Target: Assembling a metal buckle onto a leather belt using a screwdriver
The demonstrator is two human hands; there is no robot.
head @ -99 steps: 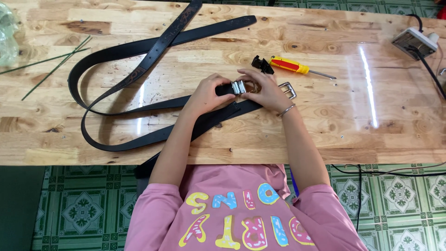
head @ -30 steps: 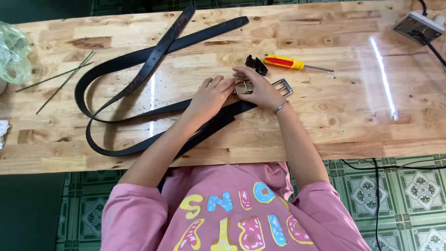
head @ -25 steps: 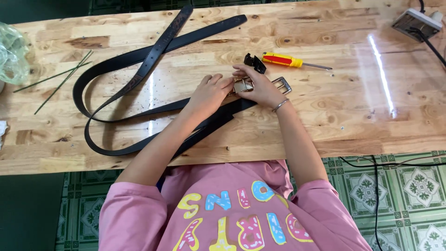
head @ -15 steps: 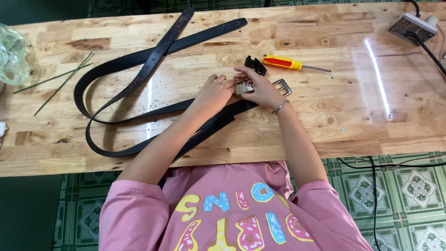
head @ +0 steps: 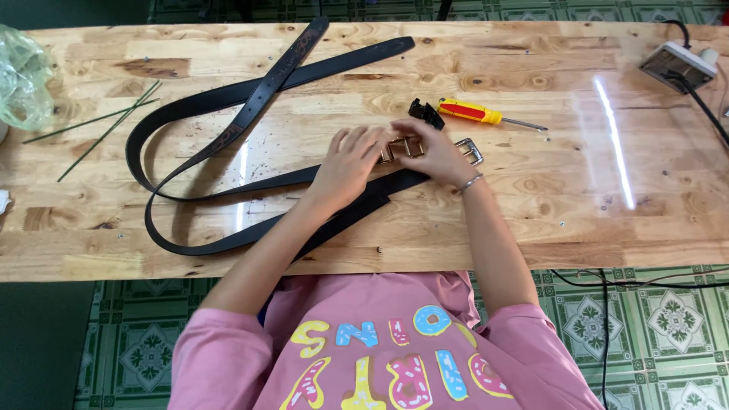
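A brass-coloured belt buckle (head: 401,147) is held between both hands near the middle of the wooden table (head: 531,220). The left hand (head: 349,163) is laid over the end of the black leather belt (head: 228,190), its fingers curled against the left side of the buckle. The right hand (head: 439,152) is closed around the buckle's right side, and a thin bracelet (head: 471,183) is worn at that wrist. From the hands the belt is looped leftward in wide curves across the table, and a second, patterned dark strap (head: 266,87) is crossed over it toward the far edge. A silver metal buckle (head: 471,152) is seen just beside the right hand, partly hidden by it. Just beyond the hands a small black clip (head: 427,114) is lying, and beside it a screwdriver with a yellow and red handle (head: 478,113). Thin green sticks (head: 99,125) and a crumpled clear plastic bag (head: 23,80) are placed at the left end, a white power strip (head: 677,65) at the far right corner.
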